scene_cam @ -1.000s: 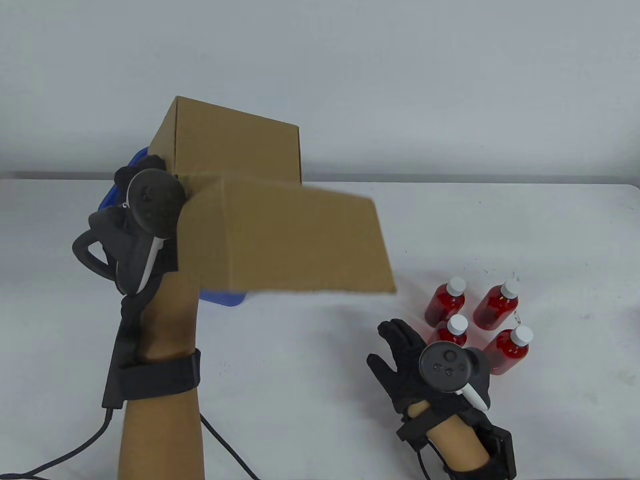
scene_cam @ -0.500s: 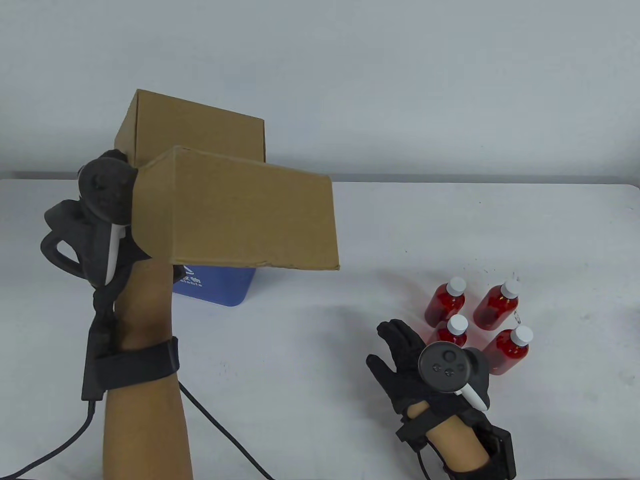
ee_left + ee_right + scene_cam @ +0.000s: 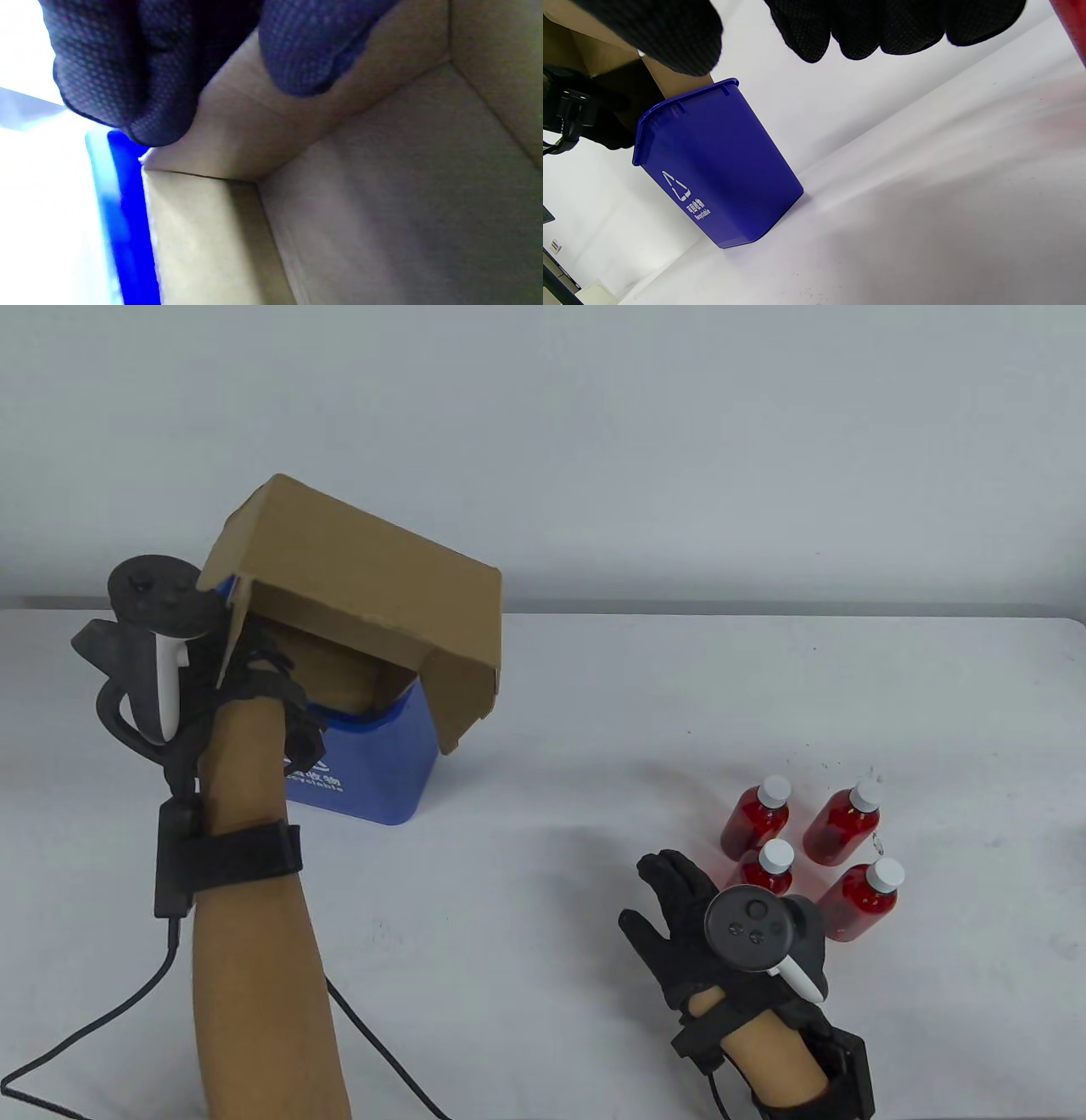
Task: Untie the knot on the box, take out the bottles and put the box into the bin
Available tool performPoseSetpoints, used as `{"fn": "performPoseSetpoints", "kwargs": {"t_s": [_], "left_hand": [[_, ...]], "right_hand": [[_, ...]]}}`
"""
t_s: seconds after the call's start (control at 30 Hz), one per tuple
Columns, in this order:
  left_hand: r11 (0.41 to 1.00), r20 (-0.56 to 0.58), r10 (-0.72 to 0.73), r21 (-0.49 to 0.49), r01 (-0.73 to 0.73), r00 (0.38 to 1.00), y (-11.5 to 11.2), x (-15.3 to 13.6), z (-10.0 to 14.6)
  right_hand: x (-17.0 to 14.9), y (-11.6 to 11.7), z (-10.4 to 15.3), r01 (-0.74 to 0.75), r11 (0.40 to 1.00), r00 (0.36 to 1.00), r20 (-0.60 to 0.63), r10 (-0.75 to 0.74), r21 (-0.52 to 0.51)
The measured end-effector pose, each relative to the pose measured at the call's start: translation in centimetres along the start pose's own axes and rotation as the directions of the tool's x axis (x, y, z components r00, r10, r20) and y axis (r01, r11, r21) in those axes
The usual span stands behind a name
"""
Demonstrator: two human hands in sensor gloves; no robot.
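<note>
Since half a second ago our left hand has tipped the box over the blue bin — fingers gripping its wall, open side toward us; our right hand rests flat and relaxed on the counter beside four red bottles.

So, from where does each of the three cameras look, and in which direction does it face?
Table view: above the front, facing down at the table; shows both forearms, left hand, right hand, four bottles.
Left wrist view: on the left wrist, facing into the cardboard box; gloved fingers on its wall.
Right wrist view: on the right wrist, tilted, facing the blue bin.
All three share box and bin.
</note>
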State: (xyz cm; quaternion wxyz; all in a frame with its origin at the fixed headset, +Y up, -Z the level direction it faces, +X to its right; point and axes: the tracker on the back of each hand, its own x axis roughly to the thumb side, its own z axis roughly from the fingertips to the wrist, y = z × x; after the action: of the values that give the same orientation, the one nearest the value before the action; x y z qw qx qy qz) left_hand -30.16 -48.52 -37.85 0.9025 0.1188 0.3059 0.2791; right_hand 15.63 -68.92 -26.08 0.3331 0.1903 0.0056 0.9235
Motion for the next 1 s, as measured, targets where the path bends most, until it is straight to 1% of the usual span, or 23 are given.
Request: {"fn": "performPoseSetpoints", "kwargs": {"t_s": [0.1, 0.17, 0.23, 0.33, 0.57, 0.67, 0.73, 0.8, 0.9, 1.0], "left_hand": [[1.000, -0.022, -0.008, -0.028, 0.008, 1.000, -0.5, -0.6, -0.2], [1.000, -0.007, 0.004, -0.013, -0.004, 1.000, -0.6, -0.8, -0.1], [1.000, 0.016, -0.001, 0.014, 0.001, 1.000, -0.4, -0.7, 0.2], [1.000, 0.022, -0.012, 0.012, 0.012, 1.000, 0.1, -0.5, 0.7], [0.998, 0.061, -0.059, 0.043, 0.056, 0.996, 0.8, 0.5, 2.3], [0.997, 0.097, -0.068, 0.049, 0.063, 0.993, 1.2, 1.1, 3.0], [0.997, 0.149, -0.073, 0.047, 0.067, 0.986, 1.3, 1.7, 3.8], [0.994, 0.225, -0.101, 0.050, 0.092, 0.969, 1.0, 2.2, 4.9], [0.988, 0.329, -0.156, 0.061, 0.144, 0.931, 0.1, 2.6, 7.0], [0.989, 0.421, -0.149, 0.060, 0.136, 0.895, -1.0, 2.4, 9.3]], "right_hand": [[0.1, 0.0, 0.0, -0.002, 1.000, 1.000, 0.002, 0.002, 0.001], [0.1, 0.1, 0.0, -0.002, 1.000, 1.000, 0.003, 0.002, 0.002], [0.1, 0.1, 0.0, -0.004, 1.000, 1.000, 0.005, 0.004, 0.004], [0.1, 0.2, 0.0, -0.004, 1.000, 1.000, 0.005, 0.004, 0.007], [0.1, 0.2, 0.0, 0.005, 1.000, 1.000, 0.000, -0.005, 0.012], [0.1, 0.3, 0.0, 0.008, 1.000, 1.000, -0.002, -0.008, 0.017], [0.2, 0.3, 0.0, 0.006, 1.000, 1.000, -0.003, -0.006, 0.018], [0.2, 0.2, 0.1, 0.009, 1.000, 1.000, -0.001, -0.009, 0.016], [0.3, 0.2, 0.1, 0.007, 1.000, 1.000, 0.006, -0.007, 0.011], [0.5, 0.2, 0.2, 0.004, 1.000, 1.000, 0.014, -0.004, 0.011]]}}
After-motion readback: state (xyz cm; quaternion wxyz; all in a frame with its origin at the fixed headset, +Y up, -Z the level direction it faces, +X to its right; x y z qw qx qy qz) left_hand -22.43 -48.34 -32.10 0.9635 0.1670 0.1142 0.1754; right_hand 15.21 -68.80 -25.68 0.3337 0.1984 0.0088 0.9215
